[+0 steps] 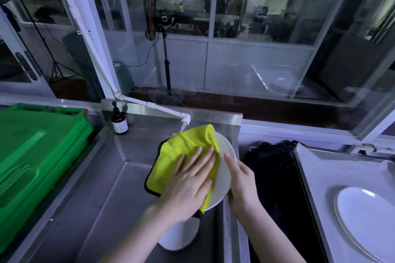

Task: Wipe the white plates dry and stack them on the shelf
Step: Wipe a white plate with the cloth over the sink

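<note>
The white plate (225, 145) is held tilted over the steel sink (119, 177), probably so that any drips fall into the basin and not onto the desk. The right hand (242, 181) grips it at its right rim. One finger lies along the face and the others go behind, out of sight, which steadies the plate against the push of wiping. The left hand (190, 179) is spread flat with straight fingers, pressing the yellow cloth (181, 151) onto the plate's face. A flat palm covers the most surface in one pass. The cloth drapes past the plate's left edge, and its dark backing shows at the border.

Below the hands, low in the sink, lies another white piece (179, 239) (likely a plate waiting its turn, though its shape is partly hidden). To the right, well apart from the sink, a stack of white plates (367, 220) rests on a lined steel surface (316, 177), which looks to be the shelf. It is close enough that the dried plate can be passed across with the right hand.
</note>
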